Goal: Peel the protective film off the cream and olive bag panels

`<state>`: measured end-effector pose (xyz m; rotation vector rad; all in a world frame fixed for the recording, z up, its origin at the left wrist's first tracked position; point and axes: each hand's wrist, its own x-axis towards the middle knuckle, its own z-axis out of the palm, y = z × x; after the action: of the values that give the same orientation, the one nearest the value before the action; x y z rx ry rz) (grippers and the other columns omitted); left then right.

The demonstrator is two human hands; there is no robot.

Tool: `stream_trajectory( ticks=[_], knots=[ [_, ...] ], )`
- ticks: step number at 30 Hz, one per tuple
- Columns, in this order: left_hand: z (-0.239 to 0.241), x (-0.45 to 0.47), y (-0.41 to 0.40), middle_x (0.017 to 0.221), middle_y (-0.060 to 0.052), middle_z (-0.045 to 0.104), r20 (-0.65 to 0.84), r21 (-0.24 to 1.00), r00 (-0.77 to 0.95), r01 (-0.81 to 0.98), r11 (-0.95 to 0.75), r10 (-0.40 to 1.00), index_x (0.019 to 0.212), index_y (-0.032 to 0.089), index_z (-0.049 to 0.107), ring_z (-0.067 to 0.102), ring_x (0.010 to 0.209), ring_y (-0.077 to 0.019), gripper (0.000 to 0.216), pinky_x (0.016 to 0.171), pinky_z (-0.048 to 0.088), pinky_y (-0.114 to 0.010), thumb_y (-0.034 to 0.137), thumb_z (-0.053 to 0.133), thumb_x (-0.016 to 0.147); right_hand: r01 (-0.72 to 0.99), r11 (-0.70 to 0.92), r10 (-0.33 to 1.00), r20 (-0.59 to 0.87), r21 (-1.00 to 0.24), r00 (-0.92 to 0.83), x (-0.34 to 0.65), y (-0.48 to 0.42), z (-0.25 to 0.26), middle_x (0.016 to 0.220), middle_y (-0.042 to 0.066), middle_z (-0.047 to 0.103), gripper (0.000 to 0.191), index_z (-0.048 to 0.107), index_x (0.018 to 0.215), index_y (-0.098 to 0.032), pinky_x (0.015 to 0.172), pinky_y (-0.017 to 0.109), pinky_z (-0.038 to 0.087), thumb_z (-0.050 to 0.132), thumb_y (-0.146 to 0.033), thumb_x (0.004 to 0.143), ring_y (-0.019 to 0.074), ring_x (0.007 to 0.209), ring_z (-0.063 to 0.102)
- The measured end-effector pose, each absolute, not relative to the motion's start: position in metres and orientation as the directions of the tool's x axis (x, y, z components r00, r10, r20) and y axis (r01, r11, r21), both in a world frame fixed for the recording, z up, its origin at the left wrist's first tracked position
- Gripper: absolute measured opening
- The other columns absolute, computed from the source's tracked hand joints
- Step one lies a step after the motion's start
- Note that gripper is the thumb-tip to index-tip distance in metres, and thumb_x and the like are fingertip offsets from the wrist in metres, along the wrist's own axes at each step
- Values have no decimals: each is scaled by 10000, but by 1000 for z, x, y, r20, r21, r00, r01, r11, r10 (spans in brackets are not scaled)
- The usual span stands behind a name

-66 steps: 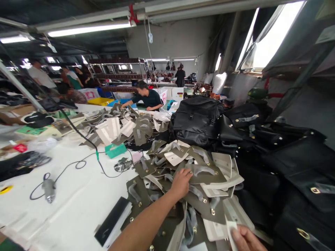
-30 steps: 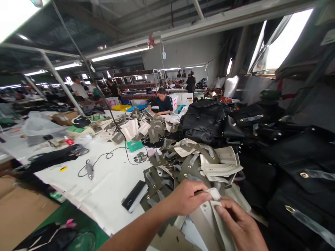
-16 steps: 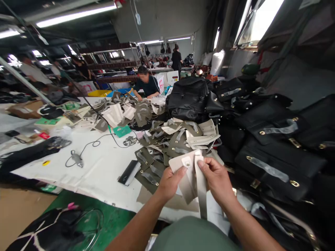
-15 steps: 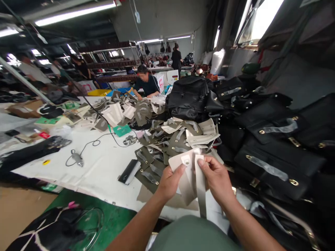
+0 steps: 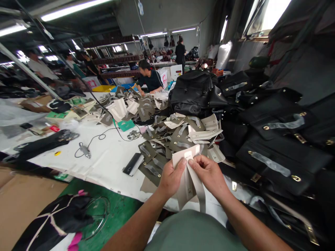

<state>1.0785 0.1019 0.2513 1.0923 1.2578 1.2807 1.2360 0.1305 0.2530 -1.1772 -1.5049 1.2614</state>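
My left hand grips the left side of a beige bag panel, its thumb near a white patch at the upper edge. Pinched in my right hand is the upper end of a beige strap, pressed against the panel just below that patch. The strap's lower part hangs free toward my lap. Both thumbs almost meet at the patch; the strap's tip is covered by my fingers. Just beyond lies a heap of olive-grey flaps with plastic-wrapped handles and gold-coloured fittings.
Black handbags are piled at the right. A black-and-white packet and a corded grey tool lie on the white table. A co-worker sits across the table. A tied black bundle is on the green floor.
My right hand has moved left, bringing the strap from beside the panel onto it, below the white patch. The view has shifted slightly.
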Motion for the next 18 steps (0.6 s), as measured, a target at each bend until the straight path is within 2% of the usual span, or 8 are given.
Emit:
stream_trajectory(
  ticks=[3,7,10,14,18],
  knots=[
    [255,1085,102,923,-70,763,-5,1000,-154,15,7,988,1006,119,749,670,851,-227,357,755,522,-286,433,715,841,194,75,975,31,-978,-219,1235,130,250,662,-25,520,404,570,715,-191,562,239,365,611,-543,908,142,629,466],
    [255,1091,107,873,-69,769,-17,1000,-223,-30,10,975,919,114,757,671,792,-217,241,727,526,-288,321,712,803,240,81,966,18,-967,-257,1232,129,243,680,-19,551,425,583,748,-198,567,236,397,548,-581,931,151,630,497],
    [254,1093,113,853,-64,772,-25,998,-269,-55,10,963,868,121,759,676,777,-214,178,716,528,-283,253,706,761,319,153,960,64,-935,-274,1231,130,238,710,-1,604,429,602,764,-207,599,240,442,514,-590,938,179,678,562],
    [247,1094,117,791,-65,759,-31,997,-272,-76,11,962,812,116,749,662,717,-209,161,664,510,-282,257,708,746,381,242,949,136,-892,-284,1229,134,237,778,28,695,407,658,816,-221,657,243,505,514,-584,930,212,740,652],
    [227,1097,121,764,-65,743,-90,992,-362,-118,50,928,798,112,728,646,704,-212,172,641,496,-286,269,716,730,364,290,940,192,-885,-281,1221,127,235,847,37,742,376,710,848,-258,720,262,555,554,-599,882,238,786,706]
  ],
)
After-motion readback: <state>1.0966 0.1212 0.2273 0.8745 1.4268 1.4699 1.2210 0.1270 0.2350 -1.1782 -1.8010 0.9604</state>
